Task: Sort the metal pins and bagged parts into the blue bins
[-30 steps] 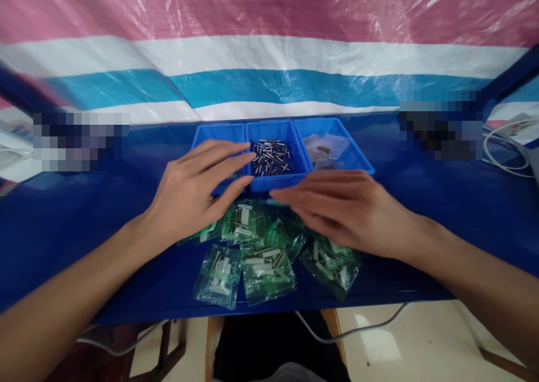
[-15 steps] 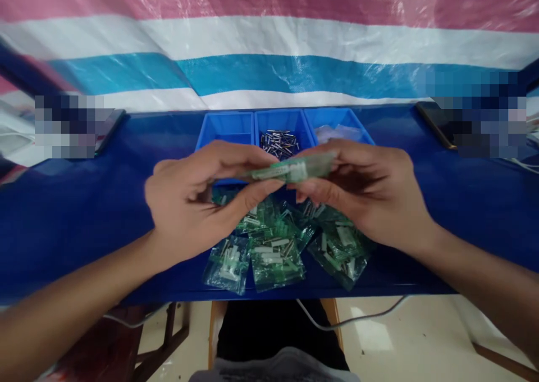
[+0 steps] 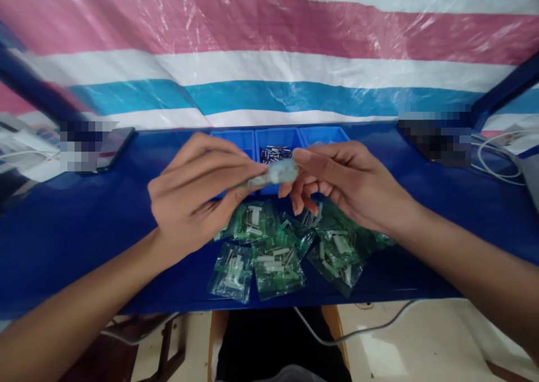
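Between my two hands, above the table, is a small clear plastic bag (image 3: 281, 172) with a greenish tint, blurred by motion. My left hand (image 3: 202, 182) pinches its left end between thumb and fingers. At the bag's right end, my right hand (image 3: 349, 182) grips the edge with thumb and forefinger, its other fingers curled below. Beneath the hands lie several similar bags, one of them a filled bag (image 3: 278, 265) of white plugs and screws. Behind the hands, a blue bin (image 3: 290, 137) holds many loose screws (image 3: 275, 154).
Beside the screw bin stand a left blue bin (image 3: 238, 136) and a right blue bin (image 3: 324, 135), both partly hidden by my hands. Dark flat devices rest at the table's (image 3: 84, 224) far left and right. A striped plastic sheet (image 3: 269, 28) hangs behind. A cable (image 3: 337, 341) loops below the front edge.
The bag has turned and my right hand has shifted its hold to the bag's edge, its palm rolling. Everything sits slightly lower in view as the head tilts up.
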{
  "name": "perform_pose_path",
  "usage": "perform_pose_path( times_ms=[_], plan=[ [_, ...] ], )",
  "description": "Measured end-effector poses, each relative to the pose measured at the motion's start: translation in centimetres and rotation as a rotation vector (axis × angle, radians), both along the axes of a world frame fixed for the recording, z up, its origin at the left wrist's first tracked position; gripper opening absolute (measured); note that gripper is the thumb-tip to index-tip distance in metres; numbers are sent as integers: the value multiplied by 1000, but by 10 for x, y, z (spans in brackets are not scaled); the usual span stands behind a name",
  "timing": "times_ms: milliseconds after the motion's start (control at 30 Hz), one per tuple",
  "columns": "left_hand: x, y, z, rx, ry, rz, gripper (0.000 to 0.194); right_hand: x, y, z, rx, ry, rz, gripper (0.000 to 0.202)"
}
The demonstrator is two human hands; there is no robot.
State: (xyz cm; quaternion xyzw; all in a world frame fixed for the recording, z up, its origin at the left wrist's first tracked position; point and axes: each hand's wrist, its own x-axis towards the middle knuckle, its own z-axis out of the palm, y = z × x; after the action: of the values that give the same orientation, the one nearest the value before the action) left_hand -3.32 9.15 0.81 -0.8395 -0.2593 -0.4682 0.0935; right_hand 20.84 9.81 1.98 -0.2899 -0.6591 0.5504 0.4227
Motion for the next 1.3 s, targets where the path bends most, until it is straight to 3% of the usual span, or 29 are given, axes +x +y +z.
perform_pose_path(
  times_ms=[67, 167, 200, 367, 500, 567, 667, 833, 967, 1100, 1200, 1300],
  plan=[
    [-3, 8, 3, -142, -134, 35, 5, 7, 1, -5, 190, -95, -113, 42],
    [-19, 33, 3, -311, -269, 169, 35, 21, 3, -7, 431, -220, -251, 42],
    [-26, 43, 2, -335, -235, 194, 44, 25, 3, -7, 478, -252, -240, 42],
    [-49, 73, -6, -289, 164, 267, 34, 30, 3, -13, 753, -380, -27, 35],
    [-43, 67, -4, -214, 326, 222, 40, 20, -4, -26, 930, -381, 117, 19],
    [-37, 61, -2, -266, 404, 178, 47, 16, -10, -30, 988, -434, 240, 33],
    [-32, 54, -5, -307, 565, 216, 66, 13, -18, -32, 1070, -602, 363, 60],
    [-31, 52, -10, -324, 578, 243, 69, 12, -25, -36, 1173, -607, 298, 24],
    [-27, 47, -9, -262, 520, 226, 60, 11, -27, -38, 1259, -572, 179, 25],
    [-15, 29, -3, -160, 341, 176, 38, 14, -27, -32, 1163, -438, -46, 13],
    [-6, 12, 0, -87, 257, 121, 48, 16, -26, -25, 854, -316, -299, 13],
    [3, -1, 2, -190, 181, 55, 52, 15, -23, -22, 511, -106, -412, 15]
  ],
)
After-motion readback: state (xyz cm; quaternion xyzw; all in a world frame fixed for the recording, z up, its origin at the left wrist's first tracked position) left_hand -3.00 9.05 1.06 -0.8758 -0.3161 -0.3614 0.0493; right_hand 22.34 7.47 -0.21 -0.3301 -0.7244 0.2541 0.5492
